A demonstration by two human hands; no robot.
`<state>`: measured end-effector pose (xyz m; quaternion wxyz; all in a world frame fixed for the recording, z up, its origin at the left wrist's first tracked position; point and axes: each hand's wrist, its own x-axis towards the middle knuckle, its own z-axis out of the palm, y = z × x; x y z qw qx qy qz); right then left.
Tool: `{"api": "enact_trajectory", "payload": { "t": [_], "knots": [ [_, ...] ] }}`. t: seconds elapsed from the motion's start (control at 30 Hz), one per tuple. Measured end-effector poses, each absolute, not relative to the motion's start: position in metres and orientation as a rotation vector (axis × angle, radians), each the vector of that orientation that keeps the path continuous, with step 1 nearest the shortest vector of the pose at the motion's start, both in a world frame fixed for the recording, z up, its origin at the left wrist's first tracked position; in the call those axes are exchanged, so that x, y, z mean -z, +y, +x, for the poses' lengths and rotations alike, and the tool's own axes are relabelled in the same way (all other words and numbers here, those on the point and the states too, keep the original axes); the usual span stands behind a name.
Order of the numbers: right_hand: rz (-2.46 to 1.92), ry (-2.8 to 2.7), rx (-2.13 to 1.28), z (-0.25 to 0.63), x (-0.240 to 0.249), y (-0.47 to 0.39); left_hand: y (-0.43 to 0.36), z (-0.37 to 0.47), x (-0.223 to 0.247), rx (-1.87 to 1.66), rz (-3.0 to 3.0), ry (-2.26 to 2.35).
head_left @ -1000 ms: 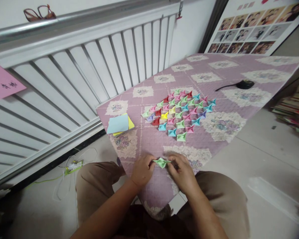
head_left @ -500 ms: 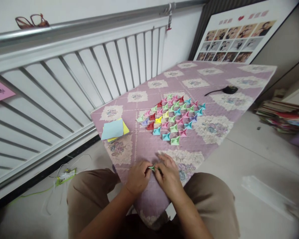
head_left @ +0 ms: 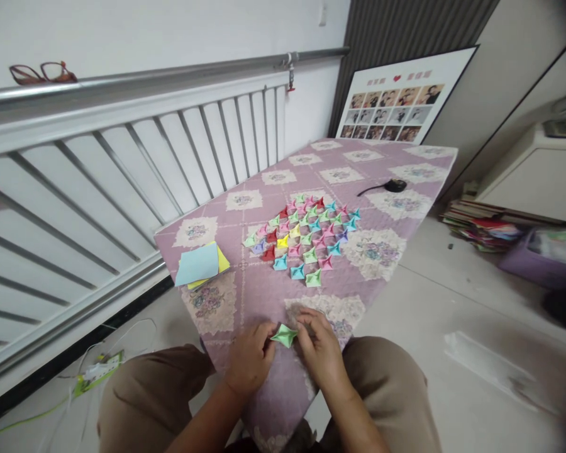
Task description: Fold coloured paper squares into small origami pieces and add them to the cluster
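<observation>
A light green folded paper boat (head_left: 284, 336) is held between my two hands, low over the near corner of the table. My left hand (head_left: 251, 355) pinches its left tip with thumb and forefinger. On the other side, my right hand (head_left: 321, 348) has thumb and fingers closed at the right tip. The boat's folded hollow faces up. Farther in on the tablecloth stand several small paper boats (head_left: 313, 278) in slanting rows, green, pink, blue, red, yellow and purple. Left of them lies a stack of blue and yellow paper sheets (head_left: 198, 264).
A purple flowered cloth (head_left: 259, 296) covers the table. A white radiator (head_left: 193, 145) runs along its left side, with glasses (head_left: 42, 73) on the pipe above. Toward the far right lies a black object with a strap (head_left: 395, 185). A power strip (head_left: 99, 371) is on the floor at left.
The green paper in my hands was narrow and edge-on; now it shows spread out as a boat shape. My hands are slightly farther apart. The camera view has shifted to the right.
</observation>
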<state>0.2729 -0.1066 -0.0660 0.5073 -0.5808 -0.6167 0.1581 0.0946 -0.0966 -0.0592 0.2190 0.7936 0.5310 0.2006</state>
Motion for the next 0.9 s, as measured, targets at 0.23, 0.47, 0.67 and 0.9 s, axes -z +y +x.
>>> {"api": "enact_trajectory", "payload": {
  "t": [0.23,0.47,0.67,0.9],
  "knots": [
    [-1.392,-1.382,-0.420,0.280,0.064,-0.108,-0.096,0.106,0.051,-0.435,2.353,1.410],
    [-1.422,-1.235,-0.409,0.291,0.062,-0.107,-0.087,0.136,0.051,-0.420,2.382,1.465],
    [-1.459,-1.103,-0.494,0.302,0.069,-0.108,-0.086,0.150,0.051,-0.528,2.293,1.382],
    [-1.500,-1.184,-0.464,0.303,0.066,-0.113,-0.081,0.130,0.061,-0.856,1.818,1.353]
  ]
}}
